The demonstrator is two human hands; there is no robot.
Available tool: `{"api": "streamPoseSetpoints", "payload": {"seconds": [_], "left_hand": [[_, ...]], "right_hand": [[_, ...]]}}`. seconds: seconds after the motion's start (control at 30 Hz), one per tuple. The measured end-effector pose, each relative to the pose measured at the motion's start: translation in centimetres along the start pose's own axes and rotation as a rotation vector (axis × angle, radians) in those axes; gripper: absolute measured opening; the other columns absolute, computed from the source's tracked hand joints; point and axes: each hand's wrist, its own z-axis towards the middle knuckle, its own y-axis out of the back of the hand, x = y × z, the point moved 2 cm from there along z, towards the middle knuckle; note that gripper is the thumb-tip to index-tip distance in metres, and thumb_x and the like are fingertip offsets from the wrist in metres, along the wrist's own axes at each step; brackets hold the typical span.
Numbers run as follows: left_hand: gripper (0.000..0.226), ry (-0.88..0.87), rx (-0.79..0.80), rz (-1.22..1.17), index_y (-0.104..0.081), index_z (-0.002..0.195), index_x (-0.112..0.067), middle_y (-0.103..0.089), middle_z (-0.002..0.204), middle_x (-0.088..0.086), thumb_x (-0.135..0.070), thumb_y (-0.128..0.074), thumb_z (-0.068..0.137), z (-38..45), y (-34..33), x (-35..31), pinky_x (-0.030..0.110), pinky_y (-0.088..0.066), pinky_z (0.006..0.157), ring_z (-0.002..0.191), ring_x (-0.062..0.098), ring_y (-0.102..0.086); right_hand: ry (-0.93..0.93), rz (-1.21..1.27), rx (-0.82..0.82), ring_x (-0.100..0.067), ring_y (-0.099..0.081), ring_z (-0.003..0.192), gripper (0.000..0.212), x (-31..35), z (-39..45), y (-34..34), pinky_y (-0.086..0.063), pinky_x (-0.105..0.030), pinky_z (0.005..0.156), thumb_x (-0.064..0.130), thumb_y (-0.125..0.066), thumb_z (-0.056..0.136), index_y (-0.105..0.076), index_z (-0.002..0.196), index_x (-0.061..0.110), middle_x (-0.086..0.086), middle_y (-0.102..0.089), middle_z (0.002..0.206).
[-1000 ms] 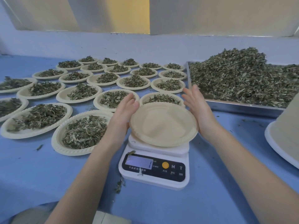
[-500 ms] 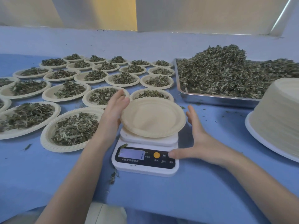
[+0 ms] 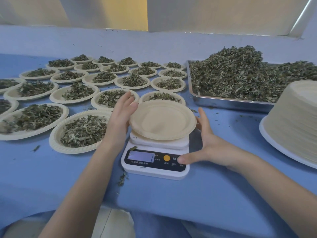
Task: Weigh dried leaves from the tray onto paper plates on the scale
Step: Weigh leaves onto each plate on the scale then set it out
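Observation:
An empty paper plate sits on the white kitchen scale in the middle of the blue table. My left hand rests with straight fingers against the plate's left rim. My right hand lies beside the scale's right side, fingers straight, and its thumb presses the right end of the black button panel. A steel tray heaped with dried leaves stands at the back right.
Several paper plates holding portions of leaves cover the table's left and back. A tall stack of empty paper plates stands at the right edge. Loose leaf bits lie in front of the scale.
My right hand left the plate's right rim, dropped beside the scale, and its thumb moved onto the button panel. My left hand stayed at the plate's left rim.

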Motion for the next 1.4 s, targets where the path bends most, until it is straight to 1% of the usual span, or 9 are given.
{"api": "streamPoseSetpoints", "payload": {"seconds": [0.43, 0.6, 0.77, 0.9, 0.97, 1.07, 1.2, 1.3, 1.4], "left_hand": [[0.073, -0.051, -0.001, 0.087, -0.039, 0.136, -0.038, -0.046, 0.136, -0.02, -0.053, -0.061, 0.069, 0.2, 0.0, 0.2, 0.038, -0.031, 0.112, 0.13, 0.002, -0.04], [0.09, -0.158, 0.112, 0.407, -0.013, 0.148, -0.044, -0.021, 0.152, -0.027, -0.062, -0.056, 0.072, 0.5, -0.2, -1.2, 0.03, -0.019, 0.11, 0.138, -0.008, -0.017], [0.081, -0.322, 0.301, 0.795, -0.015, 0.148, -0.041, -0.017, 0.153, -0.02, -0.053, -0.058, 0.08, 3.5, -3.3, -4.9, 0.027, -0.013, 0.108, 0.14, -0.002, -0.011], [0.077, -0.375, 0.427, 0.908, -0.021, 0.15, -0.03, -0.021, 0.156, -0.01, -0.037, -0.064, 0.086, 7.1, -8.1, -6.8, 0.016, -0.013, 0.1, 0.14, 0.006, -0.017], [0.078, -0.352, 0.487, 0.933, -0.022, 0.15, -0.025, -0.024, 0.156, -0.007, -0.033, -0.064, 0.086, 9.1, -10.7, -6.8, 0.012, -0.016, 0.095, 0.14, 0.007, -0.021], [0.078, -0.193, 0.588, 0.981, -0.02, 0.151, -0.022, -0.022, 0.156, -0.003, -0.035, -0.063, 0.087, 11.6, -14.1, -6.2, 0.02, -0.022, 0.1, 0.142, 0.014, -0.022], [0.058, -0.078, 0.655, 1.038, -0.037, 0.141, -0.012, -0.046, 0.14, 0.005, -0.022, -0.058, 0.088, 14.8, -17.1, -4.4, 0.025, -0.035, 0.082, 0.121, 0.022, -0.047], [0.071, 0.001, 0.711, 1.12, -0.018, 0.151, -0.013, -0.04, 0.147, 0.008, -0.024, -0.056, 0.091, 16.9, -18.7, -2.8, 0.025, -0.035, 0.09, 0.127, 0.023, -0.043], [0.073, 0.053, 0.756, 1.14, -0.012, 0.152, -0.013, -0.04, 0.146, 0.013, -0.025, -0.054, 0.093, 18.6, -19.8, -1.1, 0.023, -0.036, 0.082, 0.128, 0.029, -0.044]], "right_hand": [[0.069, 0.177, -0.109, 0.004, -0.011, 0.14, 0.145, -0.4, -0.2, -0.4, -0.018, -0.025, 0.107, 0.062, -0.081, 0.036, 0.02, 0.14, 0.054, 0.027, -0.001, 0.153], [0.045, 0.51, -0.21, -0.008, -0.012, 0.143, 0.126, 1.4, 0.9, 1.1, -0.006, -0.04, 0.117, 0.077, -0.068, 0.045, 0.007, 0.144, 0.053, 0.025, -0.017, 0.148], [0.1, 0.498, -0.314, -0.013, -0.015, 0.144, 0.123, 5.3, 3.6, 3.1, -0.008, -0.045, 0.116, 0.071, -0.061, 0.048, 0.004, 0.149, 0.042, 0.014, -0.011, 0.158], [0.046, 0.491, -0.335, -0.015, -0.017, 0.144, 0.103, 6.2, 6.6, 5.3, -0.014, -0.045, 0.113, 0.064, -0.061, 0.073, 0.003, 0.15, 0.04, 0.01, -0.013, 0.158], [0.0, 0.456, -0.407, -0.018, -0.025, 0.141, 0.089, 5.7, 8.1, 6.9, -0.021, -0.043, 0.11, 0.056, -0.058, 0.085, 0.0, 0.151, 0.037, 0.007, -0.015, 0.158], [-0.068, 0.347, -0.487, -0.023, -0.043, 0.129, 0.079, 4.9, 10.2, 9.5, -0.035, -0.041, 0.106, 0.049, -0.055, 0.089, -0.01, 0.152, 0.03, -0.001, -0.024, 0.156], [-0.217, -0.06, -0.603, -0.032, -0.048, 0.124, 0.048, 3.1, 13.1, 13.7, -0.042, -0.043, 0.098, 0.044, -0.051, 0.089, -0.049, 0.126, 0.014, -0.007, -0.045, 0.137], [-0.491, -0.476, -0.746, -0.034, -0.038, 0.13, 0.059, 0.8, 14.5, 17.0, -0.029, -0.044, 0.109, 0.044, -0.051, 0.084, -0.047, 0.132, 0.01, -0.013, -0.038, 0.141], [-0.774, -0.588, -0.832, -0.04, -0.011, 0.142, 0.08, -1.6, 14.7, 19.9, -0.005, -0.054, 0.115, 0.048, -0.054, 0.082, -0.028, 0.147, 0.01, -0.018, -0.013, 0.155]]}}
